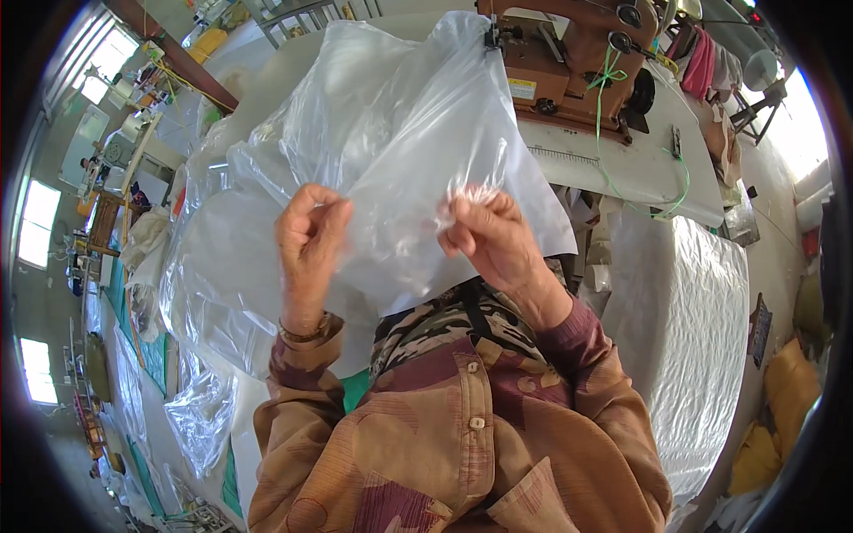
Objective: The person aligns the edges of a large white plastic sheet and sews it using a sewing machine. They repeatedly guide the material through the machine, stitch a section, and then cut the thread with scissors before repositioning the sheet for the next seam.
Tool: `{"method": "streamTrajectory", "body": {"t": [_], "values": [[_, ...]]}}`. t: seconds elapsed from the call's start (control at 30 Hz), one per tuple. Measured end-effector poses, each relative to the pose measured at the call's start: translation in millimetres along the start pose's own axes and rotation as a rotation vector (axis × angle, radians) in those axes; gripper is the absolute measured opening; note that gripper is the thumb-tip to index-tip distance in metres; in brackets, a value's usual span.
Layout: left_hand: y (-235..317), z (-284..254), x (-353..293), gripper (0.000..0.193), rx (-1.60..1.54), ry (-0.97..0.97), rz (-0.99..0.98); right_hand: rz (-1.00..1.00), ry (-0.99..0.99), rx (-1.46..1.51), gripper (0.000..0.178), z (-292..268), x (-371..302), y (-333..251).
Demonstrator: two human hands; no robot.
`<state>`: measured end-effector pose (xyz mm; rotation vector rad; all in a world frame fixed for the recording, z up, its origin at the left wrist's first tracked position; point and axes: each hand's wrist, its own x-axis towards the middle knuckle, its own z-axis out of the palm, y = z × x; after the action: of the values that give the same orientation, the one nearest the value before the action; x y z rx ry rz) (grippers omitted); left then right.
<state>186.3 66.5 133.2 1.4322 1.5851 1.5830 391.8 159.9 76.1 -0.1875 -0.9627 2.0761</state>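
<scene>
A large clear plastic sheet spreads over the worktable and hangs down toward my lap, its far corner by the needle end of a brown sewing machine. My right hand pinches a bunched, shiny bit of this sheet between thumb and fingers. To the left, my left hand has its fingers curled and thumb against the index finger, at a fold of the same plastic. Its fingertips are slightly blurred, so the grip there shows less plainly. Film between the two hands is loose and creased.
A green string hangs off the machine onto the table edge. At my right lies a stack of whitish plastic. Yellow sacks rest on the floor beyond. More crumpled film lies at the left.
</scene>
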Motion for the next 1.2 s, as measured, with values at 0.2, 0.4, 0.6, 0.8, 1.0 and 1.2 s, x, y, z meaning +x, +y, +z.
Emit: {"method": "streamTrajectory", "body": {"t": [0.2,0.4,0.6,0.8,1.0,1.2], "values": [[-82,-10,-20,0.011,0.455,-0.314,-0.077,0.176,0.095,-0.359,0.015,-36,-40,-5],[-34,31,-12,0.03,0.816,-0.354,0.522,-0.096,0.133,-0.898,0.025,-39,-53,-1],[0,69,-12,0.036,0.485,-0.537,0.387,0.05,0.117,-0.656,0.037,-42,-49,-11],[-28,78,-4,0.019,0.331,-0.527,0.255,0.071,0.194,-0.65,0.049,-34,-55,-21],[-30,67,0,0.013,0.287,-0.518,0.186,0.323,0.06,-0.856,0.041,-47,-70,-36],[1,71,-10,0.024,0.276,-0.443,0.182,0.231,0.078,-0.927,0.021,-48,-74,-39]]}}
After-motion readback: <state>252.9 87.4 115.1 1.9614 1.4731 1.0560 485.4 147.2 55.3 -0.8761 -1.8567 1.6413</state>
